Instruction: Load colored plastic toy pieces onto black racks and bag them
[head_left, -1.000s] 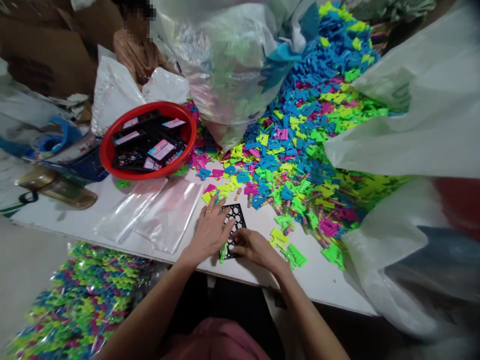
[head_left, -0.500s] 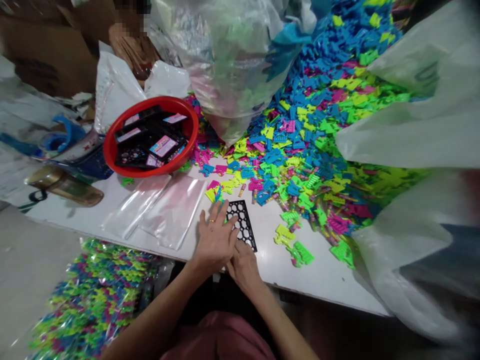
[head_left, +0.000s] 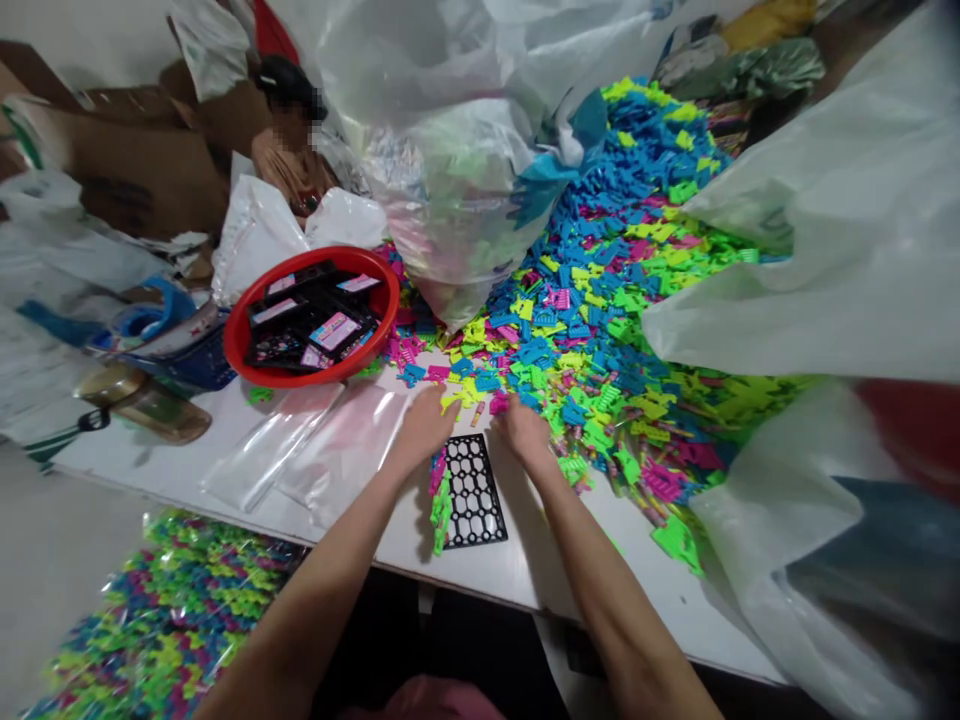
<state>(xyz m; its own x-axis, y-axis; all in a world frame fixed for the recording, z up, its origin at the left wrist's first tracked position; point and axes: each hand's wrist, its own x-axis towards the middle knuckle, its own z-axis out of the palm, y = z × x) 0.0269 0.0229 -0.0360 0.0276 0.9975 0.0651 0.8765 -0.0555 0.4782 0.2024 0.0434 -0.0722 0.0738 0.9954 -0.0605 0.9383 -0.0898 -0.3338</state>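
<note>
My left hand (head_left: 433, 422) is closed, fingertips down on the table beside a yellow plastic piece (head_left: 451, 401); whatever they pinch is hidden. Opposite it, my right hand (head_left: 523, 432) has its fingers closed at a magenta plastic piece (head_left: 499, 403) on the near edge of the pile. Between my forearms lies a black grid frame (head_left: 477, 490) with rows of rounded openings. Along its left side stands a row of pieces, pink at the far end and green (head_left: 441, 512) nearer me. A short pink-and-yellow stick (head_left: 478, 413) lies just beyond the frame.
A large pile of bright plastic pieces (head_left: 577, 300) spreads behind and right, between plastic sacks (head_left: 825, 250). At left are a red basin (head_left: 237, 345) of black packs, clear bags (head_left: 337, 450) and a bottle (head_left: 165, 410). Bagged pieces (head_left: 165, 610) sit below the table. Another person (head_left: 289, 165) is beyond.
Both hands have left the black frame and moved forward and apart to the pile's near edge. The frame and the row of pieces beside it now show. My view has tilted up.
</note>
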